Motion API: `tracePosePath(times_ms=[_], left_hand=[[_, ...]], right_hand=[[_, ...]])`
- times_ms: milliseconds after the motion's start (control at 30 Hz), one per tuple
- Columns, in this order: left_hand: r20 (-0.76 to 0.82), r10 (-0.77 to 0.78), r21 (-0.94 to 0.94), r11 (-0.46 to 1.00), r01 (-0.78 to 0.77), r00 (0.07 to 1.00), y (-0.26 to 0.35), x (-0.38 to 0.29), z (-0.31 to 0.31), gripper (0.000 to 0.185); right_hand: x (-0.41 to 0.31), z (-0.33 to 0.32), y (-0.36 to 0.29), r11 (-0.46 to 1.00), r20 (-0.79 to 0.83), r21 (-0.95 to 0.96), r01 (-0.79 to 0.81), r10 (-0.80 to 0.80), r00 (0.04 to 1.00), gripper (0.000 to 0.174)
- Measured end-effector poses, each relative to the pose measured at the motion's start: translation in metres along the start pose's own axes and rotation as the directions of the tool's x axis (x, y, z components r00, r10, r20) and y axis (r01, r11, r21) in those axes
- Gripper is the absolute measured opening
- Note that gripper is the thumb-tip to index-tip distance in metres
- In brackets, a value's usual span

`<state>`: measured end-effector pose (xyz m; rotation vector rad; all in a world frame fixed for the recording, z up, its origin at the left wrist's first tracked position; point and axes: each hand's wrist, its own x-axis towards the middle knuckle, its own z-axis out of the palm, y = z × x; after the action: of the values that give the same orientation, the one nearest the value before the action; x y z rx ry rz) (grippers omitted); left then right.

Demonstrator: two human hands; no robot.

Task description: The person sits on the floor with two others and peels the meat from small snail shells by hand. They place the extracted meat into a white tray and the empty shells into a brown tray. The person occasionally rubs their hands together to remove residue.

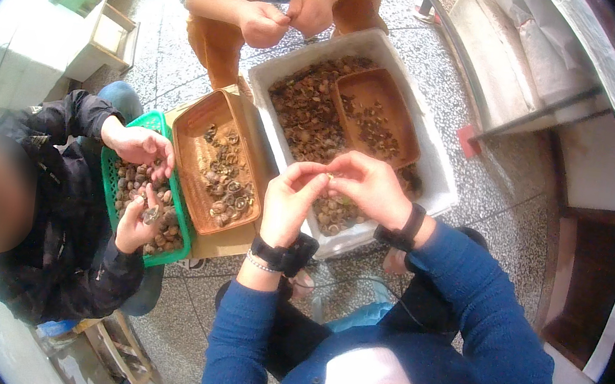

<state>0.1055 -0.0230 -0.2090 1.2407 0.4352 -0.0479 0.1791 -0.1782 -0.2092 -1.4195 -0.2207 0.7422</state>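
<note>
My left hand (296,197) and my right hand (363,189) meet fingertip to fingertip over the near part of a white foam box (439,176). Between them they pinch a small pale piece (330,176), perhaps of walnut; the fingers partly hide it. Below my hands, the box holds many broken walnut shells (308,109). A brown plastic tray (393,91) with small dark bits rests on the shells in its far right part. To the left, a second brown tray (194,139) contains cracked walnuts (222,193) and shell pieces.
At the left, a person in a dark jacket holds a cracked walnut over a green plastic basket (181,223) of walnuts. Another person's hands (287,19) meet beyond the box. Cardboard (221,246) lies under the left tray. A metal-framed rack (469,74) stands at the right.
</note>
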Motion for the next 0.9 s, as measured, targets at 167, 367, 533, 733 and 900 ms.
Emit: tracePosePath(times_ms=[167,367,533,733,900], left_hand=[[-0.048,0.033,0.046,0.998,-0.031,0.998,-0.001,0.000,-0.001,0.019],[-0.069,0.042,0.058,0.998,-0.038,0.997,-0.002,0.001,-0.002,0.019],[-0.069,0.041,-0.001,0.999,-0.041,0.997,-0.001,0.002,-0.001,0.019],[-0.075,-0.003,-0.216,0.976,-0.013,0.997,0.002,0.003,-0.006,0.020],[-0.058,-0.075,-0.460,0.887,0.040,0.996,-0.008,0.008,-0.014,0.024]], right_hand=[[0.003,-0.002,0.004,0.997,0.039,0.074,0.022,-0.025,0.999,0.018],[0.004,-0.004,0.000,0.998,0.033,0.069,-0.003,0.001,0.999,0.019],[0.004,-0.005,-0.002,0.980,0.022,0.193,-0.056,0.053,0.998,0.019],[0.005,-0.008,-0.005,0.923,0.037,0.353,-0.153,0.150,0.988,0.019],[0.005,-0.008,-0.002,0.876,0.004,0.468,-0.121,0.134,0.991,0.018]])
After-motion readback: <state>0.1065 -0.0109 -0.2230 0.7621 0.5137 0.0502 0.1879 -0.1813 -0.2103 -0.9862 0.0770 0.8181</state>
